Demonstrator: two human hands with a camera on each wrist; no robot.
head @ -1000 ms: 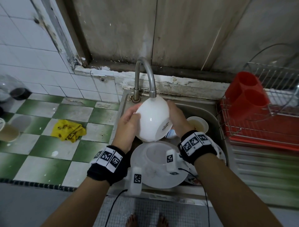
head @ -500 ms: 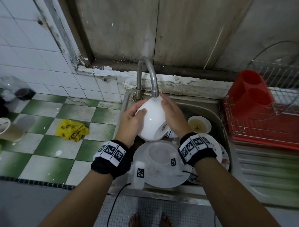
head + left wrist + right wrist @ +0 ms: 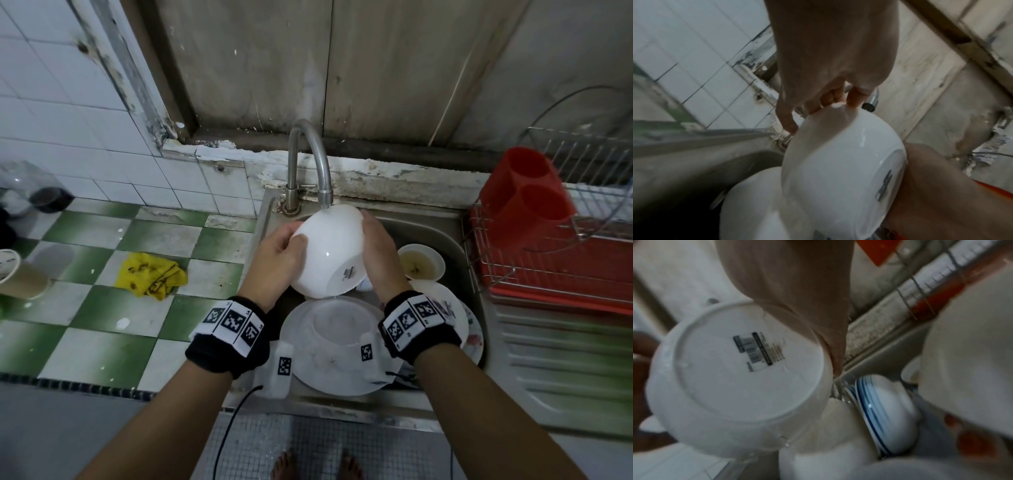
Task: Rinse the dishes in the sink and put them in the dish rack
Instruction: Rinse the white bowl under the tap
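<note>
The steel sink (image 3: 445, 222) sits between a green-and-white tiled tabletop (image 3: 96, 308) on its left and a ribbed draining board on its right. On that board stands the wire dish rack (image 3: 561, 260) with a red tray under it and a red two-cup cutlery holder (image 3: 527, 195) at its near left corner. In the basin lies a large white plate (image 3: 308, 363) with an upturned bowl on it, and just to its right a flower-patterned plate (image 3: 474, 339). Behind these stands a small bowl (image 3: 422, 265) holding yellowish liquid. The right wrist view shows a blue-rimmed bowl (image 3: 888, 415) tilted on its side low in the basin.

Under the mouth of the curved tap (image 3: 310, 164) both hands hold a white bowl (image 3: 329, 253), tipped so that its base with a printed label faces the person. The left hand (image 3: 274, 260) grips its left side, fingers curled over the rim. The right hand (image 3: 380, 253) lies against the right side with its fingers along the wall. Water runs off the bowl's lower edge. A crumpled yellow cloth (image 3: 150, 275) lies on the tiles.
</note>
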